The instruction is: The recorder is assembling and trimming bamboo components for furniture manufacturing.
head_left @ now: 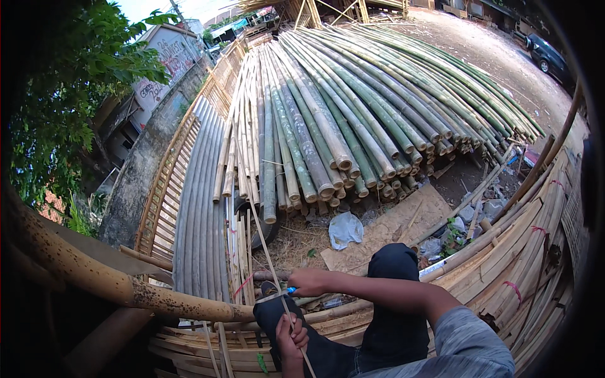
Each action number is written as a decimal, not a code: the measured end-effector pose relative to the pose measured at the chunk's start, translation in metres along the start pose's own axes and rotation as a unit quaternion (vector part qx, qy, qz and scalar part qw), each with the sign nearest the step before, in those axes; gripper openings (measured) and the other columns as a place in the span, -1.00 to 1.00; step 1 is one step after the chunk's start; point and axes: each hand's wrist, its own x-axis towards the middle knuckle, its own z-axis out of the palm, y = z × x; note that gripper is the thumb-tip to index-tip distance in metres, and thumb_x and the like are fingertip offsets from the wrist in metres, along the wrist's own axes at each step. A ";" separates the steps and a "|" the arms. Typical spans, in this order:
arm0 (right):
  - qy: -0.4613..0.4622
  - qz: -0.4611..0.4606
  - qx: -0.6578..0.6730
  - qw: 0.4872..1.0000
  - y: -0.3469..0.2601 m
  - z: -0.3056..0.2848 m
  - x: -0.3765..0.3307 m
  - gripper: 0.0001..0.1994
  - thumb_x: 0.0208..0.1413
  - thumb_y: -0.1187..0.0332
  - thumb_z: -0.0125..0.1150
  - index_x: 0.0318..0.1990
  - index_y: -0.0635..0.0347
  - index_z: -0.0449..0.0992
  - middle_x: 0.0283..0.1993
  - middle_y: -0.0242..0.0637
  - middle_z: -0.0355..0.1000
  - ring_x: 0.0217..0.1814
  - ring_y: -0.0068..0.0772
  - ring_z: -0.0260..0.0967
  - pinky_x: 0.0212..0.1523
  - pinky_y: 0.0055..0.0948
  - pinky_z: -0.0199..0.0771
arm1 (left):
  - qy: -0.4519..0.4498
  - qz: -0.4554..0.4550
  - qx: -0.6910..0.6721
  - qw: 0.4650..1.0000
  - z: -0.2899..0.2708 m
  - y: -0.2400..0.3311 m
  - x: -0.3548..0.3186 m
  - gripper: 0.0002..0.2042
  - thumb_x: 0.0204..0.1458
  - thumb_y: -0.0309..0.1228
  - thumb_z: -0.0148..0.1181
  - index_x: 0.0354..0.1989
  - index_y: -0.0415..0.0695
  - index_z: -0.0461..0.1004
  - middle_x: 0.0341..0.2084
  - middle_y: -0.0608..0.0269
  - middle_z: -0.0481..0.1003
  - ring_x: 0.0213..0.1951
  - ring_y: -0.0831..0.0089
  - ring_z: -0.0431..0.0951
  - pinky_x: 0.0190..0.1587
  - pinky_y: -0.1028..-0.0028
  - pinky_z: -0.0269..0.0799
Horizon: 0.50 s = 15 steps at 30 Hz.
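Observation:
My left hand (292, 337) is closed around a long thin bamboo strip (266, 242), near my lap. The strip slants up and away from me toward the pile of poles. My right hand (307, 282) grips a knife by its handle, of which a bit of blue shows at the fist. The knife's narrow grey blade (270, 297) points left over my dark-trousered knee and meets the strip there. Whether its edge bites into the strip is too small to tell.
A large pile of green bamboo poles (340, 120) lies ahead. Corrugated sheets (198, 208) lean at the left, behind a thick bamboo rail (170, 302). Bundled split bamboo (498, 271) is stacked at the right. A white plastic bag (346, 230) lies on the ground.

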 end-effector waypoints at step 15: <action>0.088 -0.035 -0.024 0.995 0.013 0.000 0.003 -0.65 -0.04 0.22 0.06 -0.60 0.41 0.43 -0.61 0.15 0.35 -0.51 0.21 0.34 -0.36 -0.02 0.34 | 0.096 0.044 0.149 0.983 0.019 -0.012 -0.006 -0.76 0.28 -0.21 -0.11 -0.36 -0.09 0.24 -0.75 0.46 0.07 -0.78 0.74 -0.03 -0.79 0.69 -0.19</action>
